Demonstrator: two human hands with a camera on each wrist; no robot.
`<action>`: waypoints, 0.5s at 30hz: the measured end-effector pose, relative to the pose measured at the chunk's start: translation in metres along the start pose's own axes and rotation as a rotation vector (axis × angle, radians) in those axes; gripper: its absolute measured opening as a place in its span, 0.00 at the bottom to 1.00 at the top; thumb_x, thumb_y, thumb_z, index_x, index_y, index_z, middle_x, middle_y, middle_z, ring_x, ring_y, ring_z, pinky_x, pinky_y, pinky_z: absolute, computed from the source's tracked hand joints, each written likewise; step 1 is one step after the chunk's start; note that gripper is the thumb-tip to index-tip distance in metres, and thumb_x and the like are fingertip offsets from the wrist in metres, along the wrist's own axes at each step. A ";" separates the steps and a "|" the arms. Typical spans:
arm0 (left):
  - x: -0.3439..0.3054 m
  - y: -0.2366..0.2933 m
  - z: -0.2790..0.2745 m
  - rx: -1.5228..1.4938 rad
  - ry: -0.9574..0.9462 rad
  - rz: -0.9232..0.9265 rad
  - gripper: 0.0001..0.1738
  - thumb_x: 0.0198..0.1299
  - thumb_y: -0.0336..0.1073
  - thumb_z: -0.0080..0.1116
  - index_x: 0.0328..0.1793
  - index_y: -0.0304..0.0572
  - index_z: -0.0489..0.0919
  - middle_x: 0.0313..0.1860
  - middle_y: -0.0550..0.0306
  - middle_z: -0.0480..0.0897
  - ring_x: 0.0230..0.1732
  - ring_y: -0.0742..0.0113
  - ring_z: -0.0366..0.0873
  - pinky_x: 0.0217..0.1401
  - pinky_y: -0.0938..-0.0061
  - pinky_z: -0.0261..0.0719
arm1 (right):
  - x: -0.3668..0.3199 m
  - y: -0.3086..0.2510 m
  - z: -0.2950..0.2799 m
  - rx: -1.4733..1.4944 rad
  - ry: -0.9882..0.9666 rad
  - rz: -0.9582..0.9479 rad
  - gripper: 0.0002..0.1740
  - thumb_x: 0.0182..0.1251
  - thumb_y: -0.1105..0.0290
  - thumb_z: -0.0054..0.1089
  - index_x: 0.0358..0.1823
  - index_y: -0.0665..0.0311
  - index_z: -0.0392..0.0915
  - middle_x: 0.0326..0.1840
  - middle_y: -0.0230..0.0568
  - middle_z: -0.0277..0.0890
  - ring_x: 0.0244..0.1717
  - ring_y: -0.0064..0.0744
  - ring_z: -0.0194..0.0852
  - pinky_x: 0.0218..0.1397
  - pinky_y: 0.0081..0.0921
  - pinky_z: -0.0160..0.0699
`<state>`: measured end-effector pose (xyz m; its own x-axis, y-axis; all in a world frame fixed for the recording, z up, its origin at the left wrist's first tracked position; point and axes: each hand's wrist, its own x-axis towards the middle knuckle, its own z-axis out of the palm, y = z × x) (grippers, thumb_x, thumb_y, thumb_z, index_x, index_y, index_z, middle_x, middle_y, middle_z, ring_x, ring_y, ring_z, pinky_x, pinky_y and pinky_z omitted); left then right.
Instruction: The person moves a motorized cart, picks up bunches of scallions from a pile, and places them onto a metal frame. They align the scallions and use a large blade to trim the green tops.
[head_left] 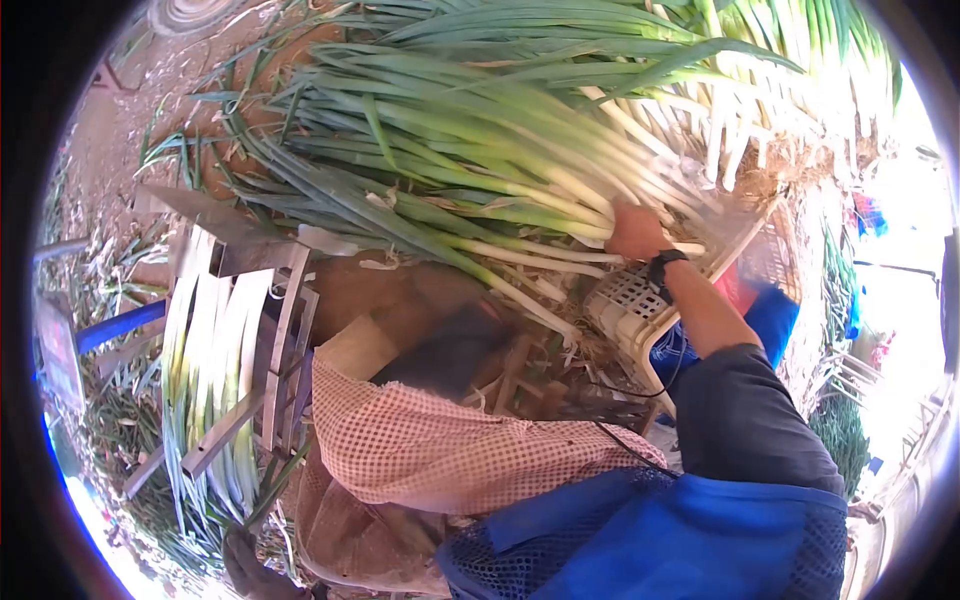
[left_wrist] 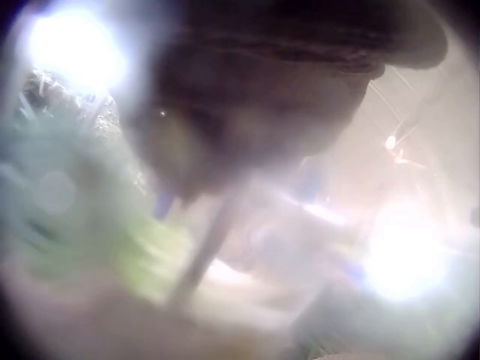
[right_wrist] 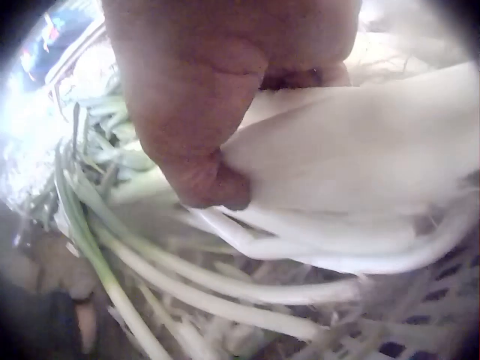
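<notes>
In the head view my right hand (head_left: 637, 232) grips several long green onions (head_left: 560, 190) by their white stalks, at the edge of a large heap. Close up in the right wrist view, the thumb and fingers (right_wrist: 217, 184) curl round thick white stalks (right_wrist: 337, 157). Thinner onions (right_wrist: 202, 289) lie loose below that grip. My left hand (head_left: 250, 565), dark and partly cut off, is low at the left beside the leaf ends of a bundle of green onions (head_left: 225, 360) lying in a metal rack (head_left: 285, 350). Blur hides its fingers in the left wrist view.
A pale plastic crate (head_left: 640, 305) with a perforated wall stands under my right wrist. More green onions (head_left: 740, 110) are piled at the back right. Checked cloth (head_left: 450, 440) covers my lap. A blue bar (head_left: 120, 325) sticks out left of the rack.
</notes>
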<state>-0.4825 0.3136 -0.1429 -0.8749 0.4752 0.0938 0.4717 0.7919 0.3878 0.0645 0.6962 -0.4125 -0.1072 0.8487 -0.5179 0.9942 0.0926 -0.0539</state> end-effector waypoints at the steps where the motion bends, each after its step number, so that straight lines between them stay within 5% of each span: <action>1: -0.001 -0.004 -0.005 -0.114 -0.033 -0.021 0.19 0.72 0.38 0.62 0.61 0.28 0.85 0.57 0.35 0.86 0.59 0.45 0.84 0.61 0.55 0.84 | -0.003 0.001 -0.009 0.049 -0.015 0.006 0.33 0.49 0.64 0.72 0.56 0.69 0.70 0.47 0.65 0.83 0.50 0.66 0.83 0.55 0.52 0.81; 3: 0.020 -0.058 -0.009 -0.216 -0.136 0.320 0.24 0.77 0.44 0.53 0.65 0.29 0.82 0.63 0.40 0.83 0.61 0.46 0.83 0.63 0.60 0.84 | -0.011 -0.008 -0.030 0.102 -0.082 -0.009 0.35 0.48 0.63 0.73 0.56 0.72 0.70 0.47 0.68 0.83 0.51 0.67 0.83 0.55 0.52 0.81; 4: 0.025 -0.039 -0.009 -0.263 -0.187 0.492 0.26 0.79 0.47 0.49 0.67 0.30 0.81 0.66 0.42 0.81 0.62 0.47 0.82 0.64 0.62 0.84 | -0.015 -0.012 -0.041 0.128 -0.116 -0.015 0.36 0.47 0.62 0.73 0.56 0.74 0.69 0.47 0.70 0.82 0.51 0.68 0.83 0.55 0.52 0.81; 5: 0.018 -0.023 0.003 -0.397 -0.049 0.188 0.23 0.77 0.42 0.50 0.61 0.28 0.83 0.55 0.43 0.86 0.56 0.47 0.85 0.58 0.61 0.87 | -0.017 -0.017 -0.047 0.130 -0.149 -0.045 0.36 0.48 0.62 0.74 0.55 0.76 0.69 0.48 0.70 0.82 0.52 0.67 0.83 0.56 0.51 0.81; 6: 0.013 0.012 0.014 -0.308 -0.088 0.368 0.21 0.78 0.38 0.47 0.59 0.24 0.82 0.55 0.41 0.85 0.54 0.49 0.85 0.56 0.62 0.88 | -0.018 -0.020 -0.052 0.130 -0.180 -0.076 0.36 0.49 0.61 0.74 0.54 0.78 0.69 0.49 0.70 0.82 0.53 0.66 0.83 0.57 0.50 0.81; 10: -0.035 0.136 0.080 -0.715 -0.396 0.329 0.17 0.72 0.30 0.52 0.58 0.26 0.83 0.55 0.45 0.86 0.51 0.56 0.87 0.53 0.67 0.89 | -0.018 -0.023 -0.043 0.214 -0.208 -0.182 0.40 0.49 0.62 0.74 0.56 0.86 0.67 0.46 0.73 0.82 0.48 0.64 0.84 0.52 0.46 0.82; 12: -0.064 0.171 0.130 -0.868 -0.673 0.327 0.17 0.75 0.28 0.52 0.64 0.27 0.81 0.56 0.45 0.86 0.51 0.57 0.89 0.55 0.66 0.91 | -0.025 -0.037 -0.058 0.314 -0.259 -0.167 0.39 0.49 0.60 0.74 0.57 0.81 0.68 0.49 0.65 0.80 0.48 0.54 0.82 0.53 0.44 0.78; 13: -0.082 0.206 0.147 -1.156 -0.964 0.009 0.19 0.78 0.31 0.51 0.68 0.27 0.77 0.57 0.43 0.86 0.52 0.57 0.88 0.55 0.65 0.91 | -0.028 -0.044 -0.066 0.357 -0.294 -0.170 0.39 0.50 0.59 0.73 0.57 0.81 0.69 0.49 0.63 0.80 0.47 0.51 0.82 0.52 0.42 0.79; 15: -0.107 0.226 0.204 -1.133 -1.134 -0.276 0.25 0.77 0.42 0.57 0.69 0.28 0.76 0.50 0.45 0.86 0.44 0.59 0.88 0.51 0.66 0.90 | -0.040 -0.075 -0.099 0.403 -0.372 -0.117 0.38 0.51 0.60 0.73 0.57 0.80 0.71 0.49 0.60 0.81 0.46 0.45 0.82 0.51 0.40 0.79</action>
<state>-0.2599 0.5198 -0.2530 -0.1472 0.8037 -0.5766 -0.4441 0.4672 0.7645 -0.0060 0.7070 -0.3028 -0.2815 0.5968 -0.7514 0.9057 -0.0933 -0.4135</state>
